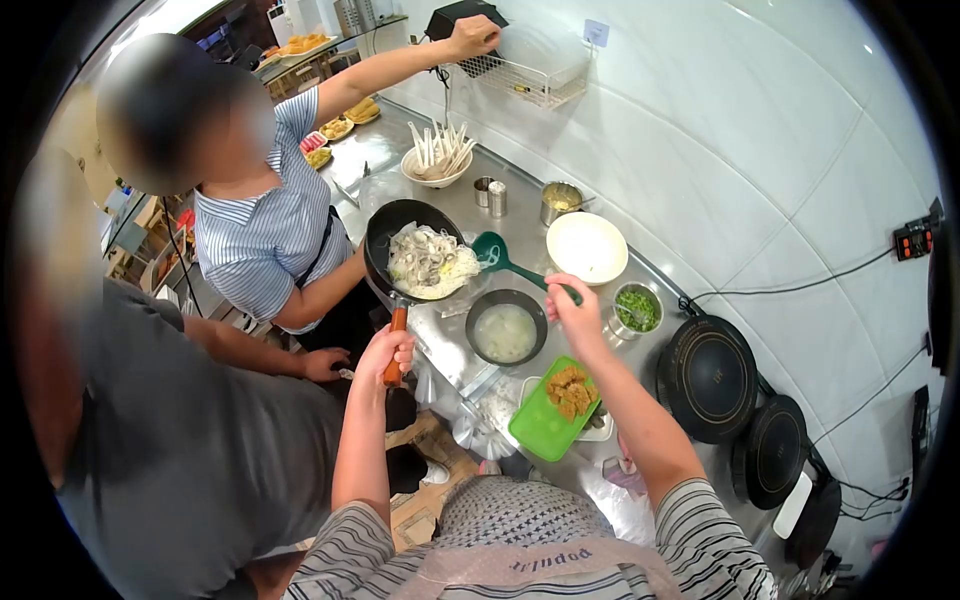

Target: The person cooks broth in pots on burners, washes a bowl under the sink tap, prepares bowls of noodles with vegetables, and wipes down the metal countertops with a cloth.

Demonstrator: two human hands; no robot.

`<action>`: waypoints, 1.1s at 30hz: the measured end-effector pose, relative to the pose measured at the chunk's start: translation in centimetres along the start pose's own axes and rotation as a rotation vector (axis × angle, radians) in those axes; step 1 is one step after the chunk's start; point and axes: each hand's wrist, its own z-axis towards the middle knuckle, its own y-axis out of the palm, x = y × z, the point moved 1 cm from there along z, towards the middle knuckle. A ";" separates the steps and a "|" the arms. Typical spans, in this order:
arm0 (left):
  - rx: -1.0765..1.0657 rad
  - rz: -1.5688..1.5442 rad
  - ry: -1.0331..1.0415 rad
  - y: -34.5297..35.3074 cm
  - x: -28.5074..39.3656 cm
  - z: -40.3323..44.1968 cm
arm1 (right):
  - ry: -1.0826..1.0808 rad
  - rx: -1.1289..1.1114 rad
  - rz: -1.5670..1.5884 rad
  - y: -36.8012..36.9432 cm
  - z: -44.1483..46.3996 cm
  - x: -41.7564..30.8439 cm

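Clasping a brown handle [397, 348], the left hand [383, 354] holds a black pan [384, 238] of noodles [435, 263] near a dark bowl [500, 299] on the surface [525, 225]; the right hand [573, 305] has its grip closed around a green ladle [516, 266], its head beside the noodles; pale liquid [505, 335] lies in the bowl.

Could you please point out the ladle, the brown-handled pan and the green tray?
Ladle [490, 247]: head view, on its bowl.
Brown-handled pan [380, 242]: head view, on its inner wall.
Green tray [544, 426]: head view, on its bare part.
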 end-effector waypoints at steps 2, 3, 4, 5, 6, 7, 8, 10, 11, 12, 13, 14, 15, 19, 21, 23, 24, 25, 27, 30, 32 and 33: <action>0.051 0.039 0.024 0.5 0.8 0.9 | -0.246 -0.055 -0.290 1.2 1.8 1.8; 0.071 0.087 0.035 0.5 1.1 1.4 | -0.421 -0.072 -0.454 2.1 2.2 2.3; 0.090 0.136 0.046 0.4 1.3 2.1 | -0.507 -0.104 -0.516 2.9 2.6 2.9; 0.109 0.186 0.054 0.1 1.5 2.8 | -0.592 -0.134 -0.577 3.6 2.8 3.4; 0.082 0.205 0.069 -0.3 1.7 3.6 | -0.677 -0.162 -0.638 4.4 3.2 3.6; 0.085 0.230 0.071 -0.6 1.8 4.1 | -0.727 -0.246 -0.720 4.9 3.7 3.9; 0.088 0.257 0.071 -0.8 1.9 4.5 | -0.775 -0.330 -0.800 5.3 4.3 4.3; 0.098 0.295 0.059 -0.7 2.3 5.1 | -0.970 -0.473 -0.918 6.1 6.1 5.4; 0.109 0.304 0.047 -0.5 2.4 5.2 | -1.018 -0.501 -0.959 6.2 6.9 5.8; 0.122 0.313 0.037 -0.4 2.5 5.3 | -1.068 -0.530 -0.999 6.3 7.5 6.1; 0.112 0.320 0.037 -0.5 2.5 5.5 | -1.120 -0.559 -1.038 6.4 8.0 6.5; 0.102 0.327 0.037 -0.6 2.5 5.8 | -1.097 -0.561 -1.062 6.2 8.7 7.4; 0.093 0.334 0.035 -0.6 2.4 5.9 | -1.071 -0.564 -1.087 5.7 9.0 8.0; 0.189 0.532 0.107 0.0 1.9 6.3 | -0.821 -0.555 -1.016 3.5 8.2 9.9; 0.272 0.651 0.162 0.4 1.1 6.7 | -0.712 -0.507 -0.887 3.1 8.0 11.3; 0.354 0.787 0.232 0.6 0.2 7.1 | -0.629 -0.437 -0.775 2.7 7.6 12.7; 0.391 0.861 0.278 0.8 0.0 7.3 | -0.602 -0.390 -0.730 2.8 7.3 13.1; 0.428 0.933 0.330 1.1 -0.1 7.5 | -0.581 -0.344 -0.686 2.7 7.3 13.2; 0.472 1.059 0.358 0.9 -0.2 8.1 | -0.426 -0.246 -0.626 2.4 7.0 13.2; 0.503 1.182 0.429 -0.5 -0.6 9.1 | -0.453 -0.185 -0.756 2.9 6.8 11.7; 0.502 1.187 0.384 0.1 -0.1 8.5 | -0.515 -0.144 -0.904 3.6 6.8 10.2; 0.476 1.139 0.374 0.1 -0.1 8.6 | -0.526 -0.115 -0.971 4.4 7.0 9.5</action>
